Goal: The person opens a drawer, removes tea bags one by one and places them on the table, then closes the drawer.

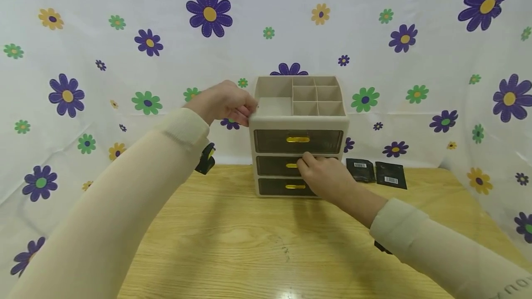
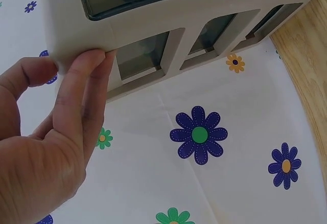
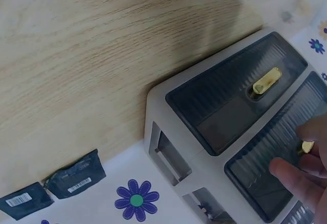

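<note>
A cream desktop drawer organizer (image 1: 299, 122) stands upright on the wooden table, with three dark see-through drawers and an open, divided top. My left hand (image 1: 228, 100) grips its upper left edge. In the left wrist view, the fingertips of that hand (image 2: 56, 116) rest against the organizer's side, just by a cut-out. The middle drawer's gold handle (image 3: 307, 147) sits between the thumb and fingers of my right hand (image 1: 328, 176), which pinch it. All three drawers look closed. Gold handles also show on the top drawer (image 1: 298, 140) and the bottom drawer (image 1: 295, 187).
Two flat black packets (image 1: 360, 170) with barcode labels lie on the table (image 1: 232, 239) to the organizer's right. A white cloth (image 1: 266, 54) printed with flowers hangs right behind the organizer and along both sides.
</note>
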Available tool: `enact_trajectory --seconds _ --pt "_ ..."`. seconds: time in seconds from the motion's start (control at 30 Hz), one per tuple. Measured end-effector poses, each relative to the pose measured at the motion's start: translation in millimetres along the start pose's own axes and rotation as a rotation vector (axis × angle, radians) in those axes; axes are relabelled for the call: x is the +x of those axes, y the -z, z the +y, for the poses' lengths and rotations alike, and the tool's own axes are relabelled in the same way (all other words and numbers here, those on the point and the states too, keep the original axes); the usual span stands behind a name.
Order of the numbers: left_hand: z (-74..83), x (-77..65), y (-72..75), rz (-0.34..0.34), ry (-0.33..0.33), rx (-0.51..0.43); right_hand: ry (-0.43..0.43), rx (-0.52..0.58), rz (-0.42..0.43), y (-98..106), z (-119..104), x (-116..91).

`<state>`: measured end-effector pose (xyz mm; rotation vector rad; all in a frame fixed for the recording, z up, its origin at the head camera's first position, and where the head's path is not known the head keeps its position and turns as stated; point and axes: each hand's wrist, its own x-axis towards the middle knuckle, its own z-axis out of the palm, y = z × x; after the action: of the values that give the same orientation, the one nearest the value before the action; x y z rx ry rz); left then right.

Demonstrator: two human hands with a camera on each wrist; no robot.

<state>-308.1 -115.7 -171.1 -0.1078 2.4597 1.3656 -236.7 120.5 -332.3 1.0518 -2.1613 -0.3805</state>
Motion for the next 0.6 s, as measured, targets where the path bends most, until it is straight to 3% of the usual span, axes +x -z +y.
enact_trajectory --seconds 0.27,0.6 --pt "-0.9 2.4 -1.7 0.011 -0.005 -0.015 0.086 -0.118 0.036 -7.7 -0.1 4.7" --pt "-2.7 3.5 -1.1 0.006 0.004 -0.025 0.182 -0.149 0.047 -4.3 1.1 1.0"
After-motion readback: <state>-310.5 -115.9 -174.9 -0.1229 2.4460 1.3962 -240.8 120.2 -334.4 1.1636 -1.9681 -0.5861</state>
